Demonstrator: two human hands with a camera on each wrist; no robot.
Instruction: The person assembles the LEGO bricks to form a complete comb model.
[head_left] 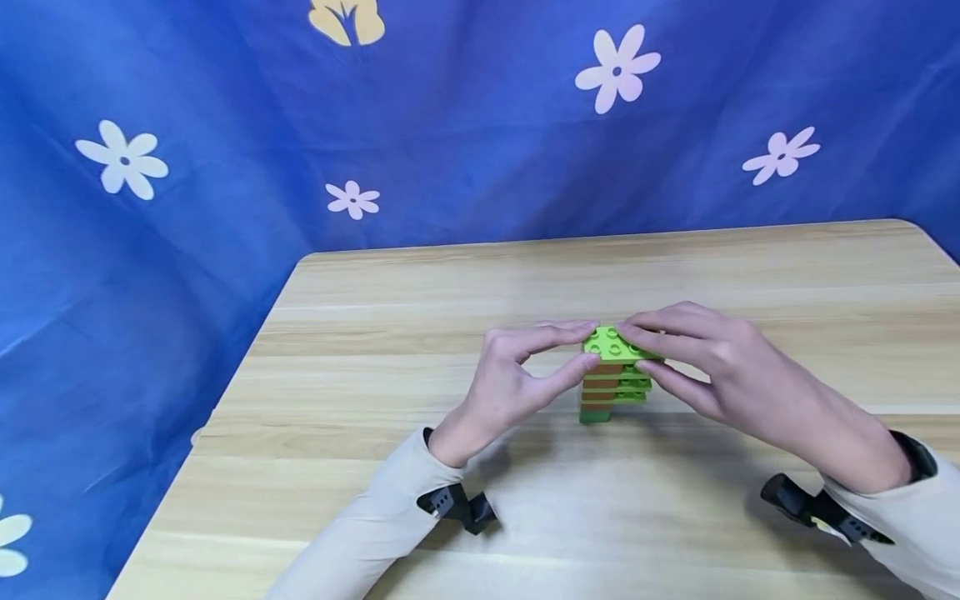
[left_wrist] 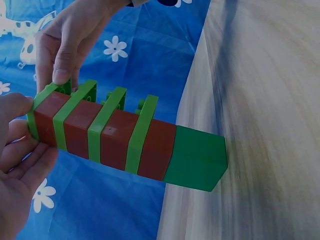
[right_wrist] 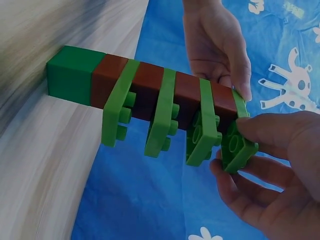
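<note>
A tower of toy building bricks stands upright on the table. Its base is a dark green brick (left_wrist: 197,155), with brown bricks (left_wrist: 117,131) and thin light green plates alternating above. All the plates stick out toward the right, studs showing in the right wrist view. My left hand (head_left: 513,371) pinches the left end of the topmost light green plate (head_left: 613,344) between thumb and fingers. On the overhanging end of that same plate, my right hand (head_left: 723,358) has its thumb and fingers on opposite edges, gripping it.
The wooden table (head_left: 360,392) reaches out on every side of the tower. Behind and left of it hangs a blue cloth (head_left: 465,125) with white flowers. Black straps with cameras sit on both wrists, the left camera (head_left: 457,504) low over the tabletop.
</note>
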